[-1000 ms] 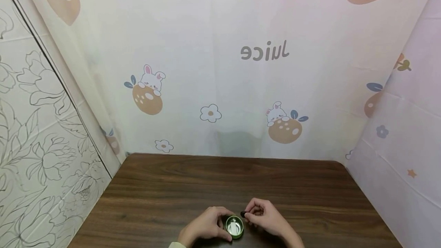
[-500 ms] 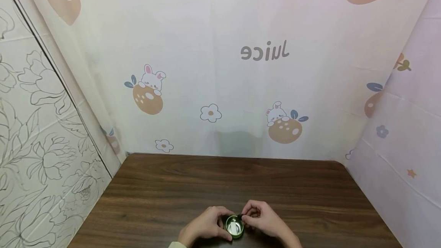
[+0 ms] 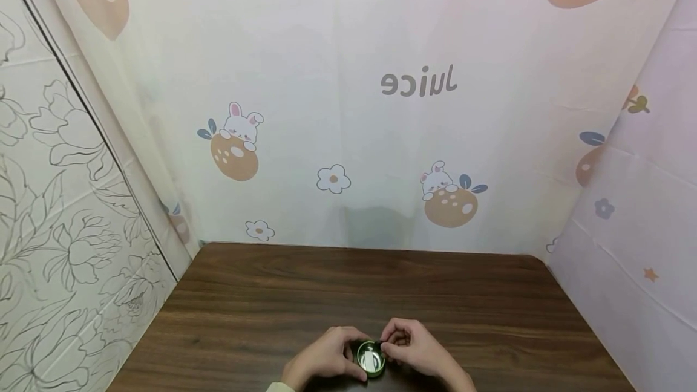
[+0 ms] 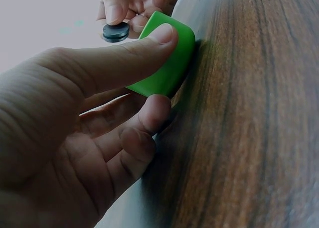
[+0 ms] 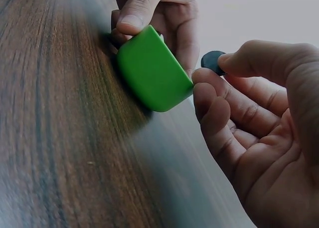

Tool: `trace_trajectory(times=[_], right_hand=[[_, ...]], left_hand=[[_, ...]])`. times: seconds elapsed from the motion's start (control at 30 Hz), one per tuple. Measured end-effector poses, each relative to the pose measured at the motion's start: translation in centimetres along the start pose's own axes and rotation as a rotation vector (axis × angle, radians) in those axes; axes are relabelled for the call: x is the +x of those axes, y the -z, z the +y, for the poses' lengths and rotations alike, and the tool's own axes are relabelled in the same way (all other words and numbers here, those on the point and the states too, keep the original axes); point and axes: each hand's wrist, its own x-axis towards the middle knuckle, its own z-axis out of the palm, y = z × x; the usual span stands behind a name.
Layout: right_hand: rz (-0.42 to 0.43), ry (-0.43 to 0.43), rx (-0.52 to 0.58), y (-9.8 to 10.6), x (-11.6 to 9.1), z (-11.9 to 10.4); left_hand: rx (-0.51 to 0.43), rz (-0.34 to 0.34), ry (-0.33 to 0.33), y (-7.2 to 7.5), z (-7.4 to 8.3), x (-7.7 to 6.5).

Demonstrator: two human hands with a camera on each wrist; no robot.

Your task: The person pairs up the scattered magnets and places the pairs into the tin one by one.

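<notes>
A small green round cup (image 3: 376,374) with a shiny inside sits on the table near its front edge. My left hand (image 3: 329,352) grips it from the left side, thumb and fingers on its wall; in the left wrist view that green cup (image 4: 172,61) shows the thumb pressed to its outside. On the right, my right hand (image 3: 416,346) pinches a small black disc (image 5: 213,62) between thumb and forefinger. In the left wrist view the black disc (image 4: 115,32) has a groove round its side. It is held at the cup's rim, mostly hidden in the head view.
The dark brown wooden table (image 3: 305,286) stretches behind and to both sides of the hands. Behind it hangs a pale curtain (image 3: 294,77) with rabbit and fruit prints. More printed cloth (image 3: 54,228) closes off the left side.
My right hand has moved a little left, bringing the black disc from beside the cup to its rim. The left hand and the cup have stayed in place.
</notes>
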Motion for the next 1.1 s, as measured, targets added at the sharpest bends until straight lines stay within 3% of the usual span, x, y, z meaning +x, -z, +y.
trace_trajectory(times=[0.37,1.1], right_hand=[[-0.037,0.010,0.011,0.12,-0.04,0.05],[-0.030,0.025,-0.049,-0.41,0.19,0.06]], left_hand=[[0.030,-0.007,-0.025,-0.04,-0.07,0.06],[0.056,0.010,-0.028,-0.07,0.28,-0.01]])
